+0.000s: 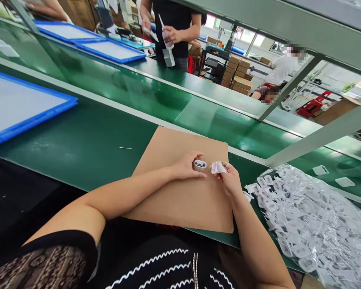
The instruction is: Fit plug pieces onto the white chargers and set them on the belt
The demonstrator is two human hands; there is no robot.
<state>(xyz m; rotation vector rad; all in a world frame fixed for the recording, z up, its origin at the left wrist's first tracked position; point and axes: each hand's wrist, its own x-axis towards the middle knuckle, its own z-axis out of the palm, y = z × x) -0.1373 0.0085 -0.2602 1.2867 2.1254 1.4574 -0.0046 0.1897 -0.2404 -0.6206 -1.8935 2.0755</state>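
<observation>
A small white oval plastic housing [200, 165] sits in the grip of my left hand [188, 165], its open end facing me with greenish parts showing inside. Just to its right, my right hand [231, 176] pinches a white plastic piece [218, 167], whose exact kind I cannot make out. A short gap separates the two pieces. Both hands are over a flat sheet of brown cardboard [180, 200] on the green bench.
To the right lies a clear bag [315, 224] of many white plastic parts. Loose white pieces [344, 182] lie beyond it. A blue-framed tray [27, 108] is at left, a thin metal pin [125, 148] nearer. Across the bench stands a co-worker [177, 28] holding a bottle.
</observation>
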